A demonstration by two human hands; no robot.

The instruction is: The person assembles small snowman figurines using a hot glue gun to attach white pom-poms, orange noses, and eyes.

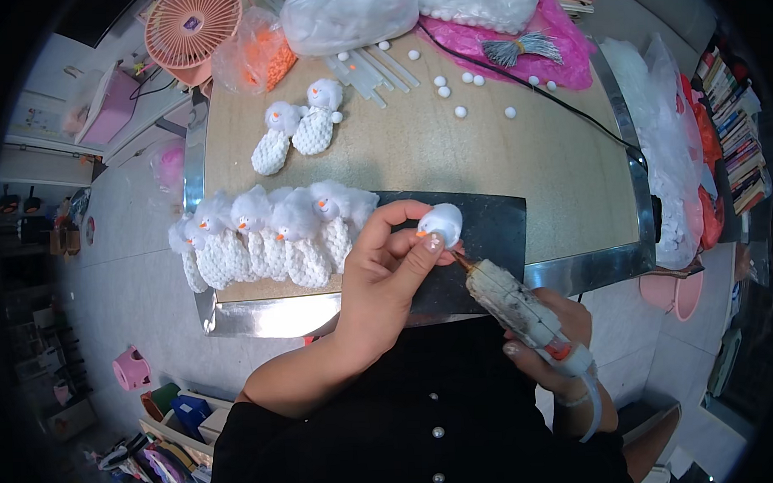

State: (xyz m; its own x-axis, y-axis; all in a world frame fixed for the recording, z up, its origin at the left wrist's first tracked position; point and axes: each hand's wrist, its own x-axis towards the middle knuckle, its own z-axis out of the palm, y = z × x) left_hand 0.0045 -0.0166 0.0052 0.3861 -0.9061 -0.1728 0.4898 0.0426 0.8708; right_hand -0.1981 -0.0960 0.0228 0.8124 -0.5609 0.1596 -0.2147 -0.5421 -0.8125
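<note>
Between the fingertips and thumb of my left hand (387,267) is a small white snowman head (445,223) with an orange nose. My right hand (556,338) grips a worn white hot glue gun (513,301), a glue stick trailing from its rear. The gun's brown nozzle points at the underside of the head, close to my left fingertips; whether they touch is hard to tell. Beneath both lies a black mat (488,219). Left of my left hand, several fluffy-headed snowmen with white crocheted bodies (265,246) lie in a row.
Two more snowmen (299,123) lie farther back on the table (383,158). White pompoms (460,112), clear glue sticks (374,76) and a bag of orange pieces (271,60) are beyond. A black cable (528,83) crosses the right side. A pink fan (192,28) stands back left.
</note>
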